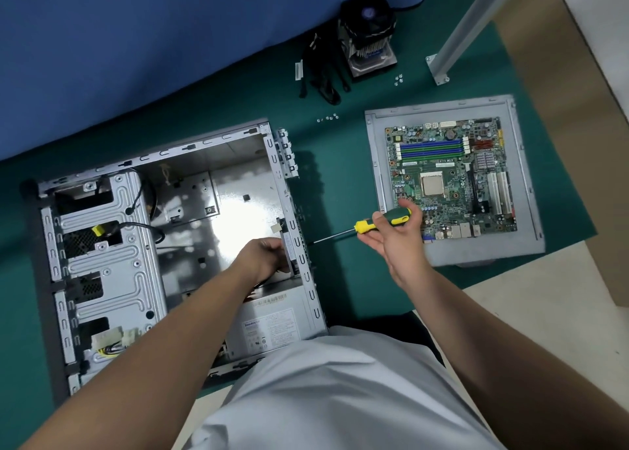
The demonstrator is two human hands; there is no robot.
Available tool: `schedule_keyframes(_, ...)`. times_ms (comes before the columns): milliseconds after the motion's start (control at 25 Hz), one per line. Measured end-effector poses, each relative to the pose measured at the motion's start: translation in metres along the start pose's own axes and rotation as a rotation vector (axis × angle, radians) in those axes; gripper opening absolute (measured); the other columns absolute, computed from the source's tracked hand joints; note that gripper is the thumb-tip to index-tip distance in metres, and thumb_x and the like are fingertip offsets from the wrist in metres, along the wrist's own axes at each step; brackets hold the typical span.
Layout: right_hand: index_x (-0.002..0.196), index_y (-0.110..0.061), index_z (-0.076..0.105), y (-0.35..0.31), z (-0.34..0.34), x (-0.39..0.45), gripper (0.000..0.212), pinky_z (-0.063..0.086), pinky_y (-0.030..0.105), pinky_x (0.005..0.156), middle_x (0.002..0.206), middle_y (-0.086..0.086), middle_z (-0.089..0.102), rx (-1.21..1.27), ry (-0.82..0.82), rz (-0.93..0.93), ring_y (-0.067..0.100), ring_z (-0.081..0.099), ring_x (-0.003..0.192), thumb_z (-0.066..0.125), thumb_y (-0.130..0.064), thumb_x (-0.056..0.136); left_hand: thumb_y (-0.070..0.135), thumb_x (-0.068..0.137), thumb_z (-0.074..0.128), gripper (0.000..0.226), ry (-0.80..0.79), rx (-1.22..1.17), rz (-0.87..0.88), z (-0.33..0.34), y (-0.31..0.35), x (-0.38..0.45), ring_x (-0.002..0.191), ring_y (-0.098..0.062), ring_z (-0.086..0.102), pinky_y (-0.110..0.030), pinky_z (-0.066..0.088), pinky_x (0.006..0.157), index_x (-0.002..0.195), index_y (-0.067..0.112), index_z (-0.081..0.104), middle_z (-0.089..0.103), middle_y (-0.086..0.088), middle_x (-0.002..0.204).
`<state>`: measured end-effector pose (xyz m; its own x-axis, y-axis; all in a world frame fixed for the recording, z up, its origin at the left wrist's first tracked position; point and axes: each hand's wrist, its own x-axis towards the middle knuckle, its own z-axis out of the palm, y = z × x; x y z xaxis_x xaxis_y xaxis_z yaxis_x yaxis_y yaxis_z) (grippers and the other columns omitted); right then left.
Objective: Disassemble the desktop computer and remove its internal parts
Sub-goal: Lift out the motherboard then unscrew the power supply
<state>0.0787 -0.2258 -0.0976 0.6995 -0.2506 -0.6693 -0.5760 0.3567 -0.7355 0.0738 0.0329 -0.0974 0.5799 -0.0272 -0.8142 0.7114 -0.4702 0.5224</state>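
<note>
The open grey computer case (177, 163) lies on its side on the green mat. Its power supply (272, 323) sits in the near right corner. My left hand (265, 255) reaches inside and grips something at the rear wall, just above the power supply; its fingers are curled and what they hold is hidden. My right hand (394, 231) holds a green and yellow screwdriver (381, 223) outside the case, its tip against the rear panel. The removed motherboard (449, 180) lies on the grey side panel (377, 163) to the right.
A CPU cooler with fan (369, 30) and black cables (320, 71) lie at the back. Loose screws (328, 117) sit between the case and cooler, more screws (399, 79) near a metal table leg (456, 41). Drive bays with yellow connectors fill the case's left side.
</note>
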Motion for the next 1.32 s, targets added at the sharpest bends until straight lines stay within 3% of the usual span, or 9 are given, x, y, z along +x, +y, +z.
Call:
schedule_keyframes(240, 0.138, -0.026, 0.036, 0.000, -0.003, -0.004, 0.048, 0.062, 0.042, 0.084, 0.115, 0.021, 0.064, 0.006, 0.001, 0.017, 0.035, 0.075, 0.096, 0.061, -0.006, 0.101, -0.008, 0.097, 0.056, 0.036, -0.013, -0.058, -0.002, 0.000, -0.004, 0.002, 0.047, 0.006, 0.061, -0.009, 0.048, 0.049, 0.078, 0.021, 0.064, 0.065, 0.018, 0.051)
schedule_keyframes(440, 0.134, -0.023, 0.037, 0.000, -0.002, -0.008, 0.045, 0.062, 0.043, 0.083, 0.115, 0.022, 0.062, 0.040, 0.012, 0.036, 0.036, 0.076, 0.094, 0.062, -0.004, 0.100, -0.026, 0.094, 0.039, 0.079, -0.042, -0.213, 0.064, 0.006, -0.008, 0.008, 0.045, -0.001, 0.063, -0.013, 0.052, 0.053, 0.041, 0.023, 0.071, 0.068, 0.008, 0.051)
schedule_keyframes(640, 0.123, -0.020, 0.042, -0.006, -0.005, -0.005, 0.039, 0.063, 0.045, 0.080, 0.117, 0.028, 0.060, 0.032, 0.008, 0.070, 0.041, 0.075, 0.093, 0.066, -0.005, 0.098, -0.026, 0.094, 0.042, 0.070, -0.058, -0.209, 0.099, 0.006, -0.008, 0.007, 0.045, 0.000, 0.062, -0.011, 0.050, 0.052, 0.053, 0.021, 0.073, 0.068, 0.010, 0.052)
schedule_keyframes(720, 0.123, -0.017, 0.047, -0.012, -0.012, -0.003, 0.032, 0.063, 0.045, 0.079, 0.117, 0.029, 0.064, 0.037, -0.004, 0.115, 0.042, 0.075, 0.093, 0.068, -0.020, 0.099, -0.030, 0.092, 0.041, 0.069, -0.062, -0.251, 0.113, 0.007, -0.007, 0.006, 0.043, 0.000, 0.061, -0.012, 0.050, 0.051, 0.054, 0.019, 0.073, 0.067, 0.008, 0.051)
schedule_keyframes(880, 0.111, -0.019, 0.059, -0.030, -0.026, 0.011, 0.045, 0.057, 0.030, 0.053, 0.072, 0.009, 0.075, -0.512, 0.003, 0.119, 0.023, 0.074, 0.063, 0.050, -0.061, 0.100, -0.034, 0.089, 0.041, 0.074, -0.068, -0.335, 0.102, 0.007, -0.006, 0.007, 0.040, -0.004, 0.059, -0.015, 0.052, 0.049, 0.046, 0.019, 0.071, 0.066, 0.005, 0.050)
schedule_keyframes(1000, 0.096, -0.017, 0.067, -0.038, -0.030, 0.026, 0.028, 0.035, 0.024, 0.044, 0.061, 0.004, 0.056, -0.730, -0.041, 0.049, 0.012, 0.049, 0.043, 0.048, -0.036, 0.103, -0.033, 0.088, 0.041, 0.073, -0.084, -0.336, 0.102, 0.006, -0.008, 0.010, 0.041, -0.004, 0.060, -0.015, 0.052, 0.049, 0.046, 0.018, 0.072, 0.067, 0.005, 0.051)
schedule_keyframes(1160, 0.102, -0.010, 0.062, -0.051, -0.029, 0.029, 0.022, 0.037, 0.030, 0.055, 0.078, 0.017, 0.061, -0.533, -0.203, 0.161, 0.019, 0.052, 0.059, 0.041, -0.005, 0.099, -0.032, 0.089, 0.041, 0.079, -0.081, -0.350, 0.076, 0.006, -0.012, 0.015, 0.042, -0.005, 0.062, -0.016, 0.054, 0.051, 0.042, 0.023, 0.072, 0.068, 0.005, 0.051)
schedule_keyframes(1200, 0.102, -0.008, 0.062, -0.054, -0.030, 0.027, 0.020, 0.040, 0.030, 0.056, 0.081, 0.018, 0.064, -0.544, -0.234, 0.182, 0.019, 0.055, 0.060, 0.043, -0.012, 0.103, -0.031, 0.090, 0.041, 0.079, -0.079, -0.354, 0.073, 0.006, -0.014, 0.017, 0.043, -0.005, 0.062, -0.016, 0.054, 0.051, 0.042, 0.024, 0.073, 0.068, 0.005, 0.051)
schedule_keyframes(1320, 0.094, -0.008, 0.064, -0.060, -0.029, 0.026, 0.054, 0.036, 0.025, 0.049, 0.066, 0.008, 0.060, -0.931, -0.205, 0.080, 0.008, 0.049, 0.043, 0.036, -0.053, 0.106, -0.030, 0.090, 0.044, 0.078, -0.091, -0.327, 0.084, 0.006, -0.018, 0.019, 0.046, -0.004, 0.065, -0.016, 0.054, 0.053, 0.045, 0.026, 0.074, 0.069, 0.005, 0.053)
